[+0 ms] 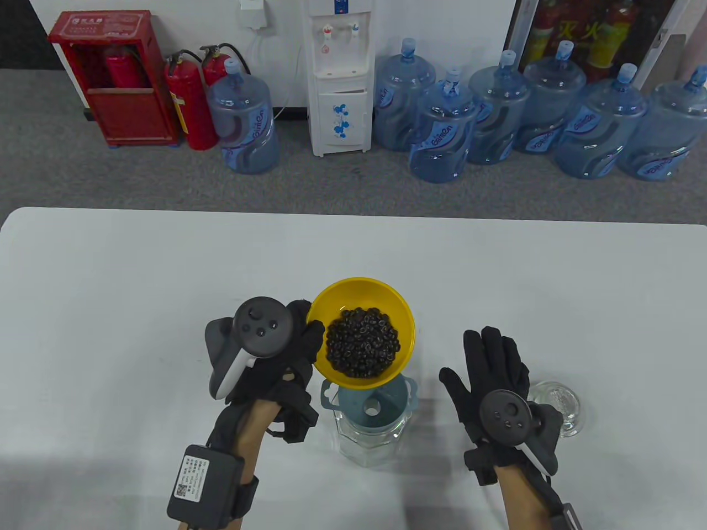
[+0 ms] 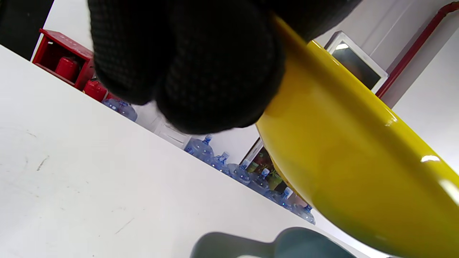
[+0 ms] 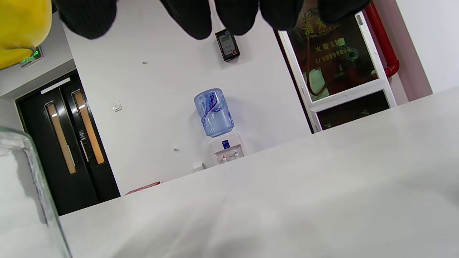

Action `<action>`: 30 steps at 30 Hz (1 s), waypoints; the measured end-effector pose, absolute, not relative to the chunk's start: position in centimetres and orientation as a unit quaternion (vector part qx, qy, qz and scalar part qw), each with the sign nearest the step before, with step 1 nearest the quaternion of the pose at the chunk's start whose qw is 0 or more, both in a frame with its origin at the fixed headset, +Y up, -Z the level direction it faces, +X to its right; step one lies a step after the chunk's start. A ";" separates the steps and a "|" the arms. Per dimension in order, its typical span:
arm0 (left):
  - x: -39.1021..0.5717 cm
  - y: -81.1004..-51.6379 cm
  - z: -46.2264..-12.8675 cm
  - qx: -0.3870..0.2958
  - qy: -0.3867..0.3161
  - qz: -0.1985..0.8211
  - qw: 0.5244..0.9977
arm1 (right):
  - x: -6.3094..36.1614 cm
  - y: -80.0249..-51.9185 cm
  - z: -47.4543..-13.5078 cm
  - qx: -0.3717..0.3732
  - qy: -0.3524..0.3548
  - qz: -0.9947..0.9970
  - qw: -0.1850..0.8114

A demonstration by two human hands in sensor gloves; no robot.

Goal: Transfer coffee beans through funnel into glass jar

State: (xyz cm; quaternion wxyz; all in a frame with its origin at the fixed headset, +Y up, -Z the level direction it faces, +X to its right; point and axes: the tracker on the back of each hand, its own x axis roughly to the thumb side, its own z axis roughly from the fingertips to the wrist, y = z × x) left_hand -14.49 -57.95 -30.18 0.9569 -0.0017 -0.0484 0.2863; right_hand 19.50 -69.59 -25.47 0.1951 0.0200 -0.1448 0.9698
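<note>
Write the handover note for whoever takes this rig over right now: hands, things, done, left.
Left hand: grips the yellow bowl by its rim, held above the funnel.
Right hand: open, fingers spread, holding nothing, to the right of the glass jar.
Coffee beans: all still in the bowl; none visible in the funnel.
Funnel sits in the jar's mouth. A glass lid lies on the table beside the right hand.
Done: funnel seated, bowl lifted over it.
Left: tip the bowl and pour the beans through.
</note>
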 end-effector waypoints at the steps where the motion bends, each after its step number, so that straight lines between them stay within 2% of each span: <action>1: -14.4 -58.0 -30.2 -0.002 -0.052 0.286 0.957 | 19.5 -69.6 -25.5 0.019 -0.145 0.970 0.196; 30: -13.0 -57.5 -28.6 0.048 -0.092 0.235 0.967 | 19.8 -69.6 -25.6 0.016 -0.144 0.969 0.201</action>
